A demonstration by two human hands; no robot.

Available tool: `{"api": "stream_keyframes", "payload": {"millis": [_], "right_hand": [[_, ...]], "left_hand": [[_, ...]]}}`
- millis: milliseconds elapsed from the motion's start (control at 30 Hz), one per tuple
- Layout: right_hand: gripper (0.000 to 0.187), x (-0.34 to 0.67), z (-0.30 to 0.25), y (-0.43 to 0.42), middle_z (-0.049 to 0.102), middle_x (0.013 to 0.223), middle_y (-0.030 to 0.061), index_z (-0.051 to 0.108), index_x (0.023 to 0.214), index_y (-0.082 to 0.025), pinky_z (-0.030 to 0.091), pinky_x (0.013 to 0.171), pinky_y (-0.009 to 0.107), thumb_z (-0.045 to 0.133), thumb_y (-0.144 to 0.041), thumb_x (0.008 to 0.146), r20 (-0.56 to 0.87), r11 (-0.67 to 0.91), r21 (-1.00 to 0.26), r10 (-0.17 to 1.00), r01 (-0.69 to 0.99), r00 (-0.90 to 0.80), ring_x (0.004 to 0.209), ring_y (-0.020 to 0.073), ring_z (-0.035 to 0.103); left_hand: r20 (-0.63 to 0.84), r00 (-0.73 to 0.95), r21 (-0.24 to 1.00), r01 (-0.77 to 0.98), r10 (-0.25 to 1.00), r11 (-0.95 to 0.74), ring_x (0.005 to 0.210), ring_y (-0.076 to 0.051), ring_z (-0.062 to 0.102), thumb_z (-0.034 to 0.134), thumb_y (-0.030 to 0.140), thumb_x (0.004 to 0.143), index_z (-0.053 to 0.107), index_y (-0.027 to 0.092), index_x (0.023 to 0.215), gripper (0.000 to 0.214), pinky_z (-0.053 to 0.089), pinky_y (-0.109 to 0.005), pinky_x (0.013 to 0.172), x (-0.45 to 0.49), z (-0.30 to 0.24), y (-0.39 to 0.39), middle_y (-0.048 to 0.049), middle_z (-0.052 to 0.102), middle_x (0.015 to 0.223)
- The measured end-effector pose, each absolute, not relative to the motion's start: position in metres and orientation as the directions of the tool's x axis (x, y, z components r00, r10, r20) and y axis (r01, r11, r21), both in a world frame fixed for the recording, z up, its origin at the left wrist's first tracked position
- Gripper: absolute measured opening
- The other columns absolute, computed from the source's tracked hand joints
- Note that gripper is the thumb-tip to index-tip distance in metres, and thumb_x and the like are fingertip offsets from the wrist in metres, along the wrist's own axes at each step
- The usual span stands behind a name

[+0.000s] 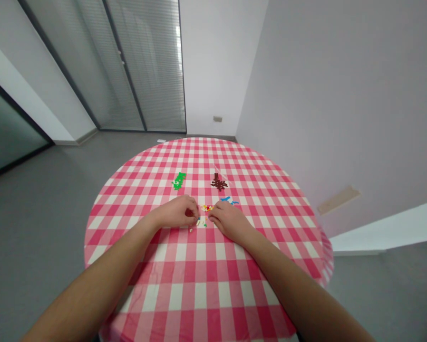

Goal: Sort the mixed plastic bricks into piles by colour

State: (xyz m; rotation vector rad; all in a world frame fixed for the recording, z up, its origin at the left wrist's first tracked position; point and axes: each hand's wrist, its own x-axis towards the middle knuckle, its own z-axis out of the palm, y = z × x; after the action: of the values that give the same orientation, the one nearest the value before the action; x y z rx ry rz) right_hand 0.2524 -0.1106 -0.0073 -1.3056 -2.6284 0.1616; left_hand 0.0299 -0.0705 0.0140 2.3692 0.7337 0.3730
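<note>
My left hand (179,212) rests low over the checked tablecloth, thumb and fingers curled together at a small scatter of bricks. Whatever its fingertips hold is too small to make out. Across from it, my right hand (230,219) lies with fingers bent and tips close together at the same scatter; its grip is hidden too. Between the two hands lie red and yellow pieces (207,208) and several pale and green bits (201,222). Blue pieces (229,200) spread just beyond my right hand, partly covered by it.
A pile of green pieces (179,181) sits beyond my left hand, and a dark brown pile (218,182) beyond my right. The round table (199,270) has a red and white checked cover. A wall (324,95) stands close on the right.
</note>
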Motion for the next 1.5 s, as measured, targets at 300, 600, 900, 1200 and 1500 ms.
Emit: {"api": "stream_keyframes", "payload": {"millis": [300,600,900,1200,1500], "right_hand": [[0.02,0.253,-0.008,-0.111,0.064,0.092,0.0092,0.074,0.096,-0.017,0.041,0.074,0.03,0.055,-0.022,0.097,0.14,0.632,-0.162,0.775,0.757,-0.617,0.088,0.0205,0.056],[0.021,0.249,-0.014,-0.11,0.066,0.093,0.0091,0.069,0.095,-0.014,0.043,0.082,0.031,0.049,-0.021,0.099,0.144,0.609,-0.221,0.793,0.762,-0.592,0.091,0.0194,0.058],[0.012,0.273,-0.001,-0.105,0.068,0.076,0.0041,0.067,0.077,-0.017,0.041,0.066,0.027,0.057,-0.015,0.083,0.262,0.419,-0.414,0.905,0.808,-0.335,0.069,0.0162,0.059],[0.008,0.306,-0.009,-0.09,0.073,0.08,0.0044,0.069,0.081,-0.019,0.047,0.065,0.027,0.062,-0.02,0.08,0.339,0.255,-0.562,0.939,0.787,-0.062,0.072,0.0181,0.066],[0.024,0.325,-0.015,-0.078,0.075,0.1,0.0092,0.068,0.108,-0.017,0.052,0.078,0.031,0.059,-0.016,0.086,0.213,0.136,-0.482,0.976,0.866,-0.034,0.089,0.0216,0.07]], "left_hand": [[0.12,0.787,0.626,0.413,0.605,-0.661,0.08,-0.017,0.063,0.059,0.007,0.078,0.073,0.018,0.074,0.018,0.047,-0.028,0.08,0.027,0.01,-0.067,-0.0037,0.072,0.082],[0.107,0.806,0.611,0.409,0.583,-0.677,0.084,-0.017,0.063,0.06,0.011,0.08,0.073,0.02,0.075,0.016,0.046,-0.029,0.081,0.027,0.01,-0.069,-0.0033,0.073,0.087],[0.095,0.83,0.609,0.388,0.55,-0.692,0.079,-0.017,0.062,0.058,0.011,0.081,0.072,0.019,0.073,0.018,0.044,-0.029,0.076,0.031,0.012,-0.072,-0.0027,0.071,0.078],[0.117,0.837,0.589,0.374,0.534,-0.716,0.076,-0.016,0.061,0.058,0.008,0.081,0.073,0.017,0.075,0.019,0.043,-0.027,0.075,0.03,0.007,-0.068,-0.0031,0.07,0.077],[0.119,0.844,0.563,0.377,0.523,-0.736,0.074,-0.015,0.061,0.058,0.007,0.08,0.071,0.018,0.07,0.019,0.043,-0.028,0.074,0.033,0.011,-0.069,-0.0024,0.07,0.073]]}}
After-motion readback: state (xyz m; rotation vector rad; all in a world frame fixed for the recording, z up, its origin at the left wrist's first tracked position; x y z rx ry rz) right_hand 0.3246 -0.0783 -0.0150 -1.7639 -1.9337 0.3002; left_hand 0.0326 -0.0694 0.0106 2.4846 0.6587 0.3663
